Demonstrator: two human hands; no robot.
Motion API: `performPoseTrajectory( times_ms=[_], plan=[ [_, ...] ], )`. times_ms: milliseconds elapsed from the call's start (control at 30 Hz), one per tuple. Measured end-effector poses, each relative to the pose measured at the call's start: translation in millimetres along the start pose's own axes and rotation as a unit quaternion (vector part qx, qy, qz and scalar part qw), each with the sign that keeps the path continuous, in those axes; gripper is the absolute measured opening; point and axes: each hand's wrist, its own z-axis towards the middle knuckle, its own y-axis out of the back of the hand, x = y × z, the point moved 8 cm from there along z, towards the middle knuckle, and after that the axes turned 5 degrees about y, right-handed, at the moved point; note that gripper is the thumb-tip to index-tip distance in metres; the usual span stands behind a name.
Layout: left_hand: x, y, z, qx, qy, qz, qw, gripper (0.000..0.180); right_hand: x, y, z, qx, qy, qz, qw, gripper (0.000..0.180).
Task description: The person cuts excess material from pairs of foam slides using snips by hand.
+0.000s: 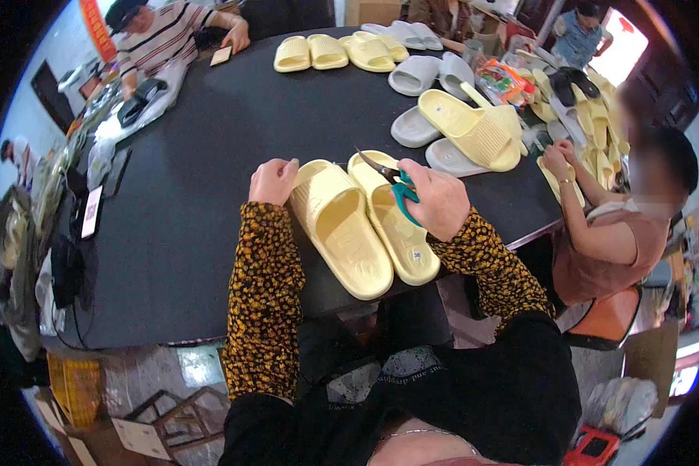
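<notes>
Two pale yellow slide sandals lie side by side on the black table before me, toes pointing away. The left slide [346, 233] shows its ribbed strap. The right slide [412, 245] has a small round sticker on its heel. My left hand [272, 182] is closed beside the left slide's strap, fingers curled and thumb up; what it pinches, if anything, is too small to make out. In my right hand [441, 203] are scissors [402, 193] with teal handles. Their dark blades point up and left over the front of the right slide, partly covering its strap.
On the black table [186, 179], more yellow slides [311, 53] and grey slides [415, 75] stand at the back and right. Stacked yellow slides [474, 128] lie nearby. A co-worker [621, 225] sits at the right, another [159, 39] at the far left. A phone [92, 212] lies left.
</notes>
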Motion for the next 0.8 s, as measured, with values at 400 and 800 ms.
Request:
performPoseTrajectory(
  times_ms=[400,800],
  plan=[
    [16.3,-11.6,9.8,0.049,0.033,-0.034,0.998,0.041,21.4,-48.9,-5.9,0.085,-0.043,0.114,0.989,0.047],
    [5.0,-10.1,-4.4,0.113,0.071,-0.202,0.97,0.033,10.6,-42.5,1.0,0.011,-0.028,0.124,0.992,0.032]
  ],
)
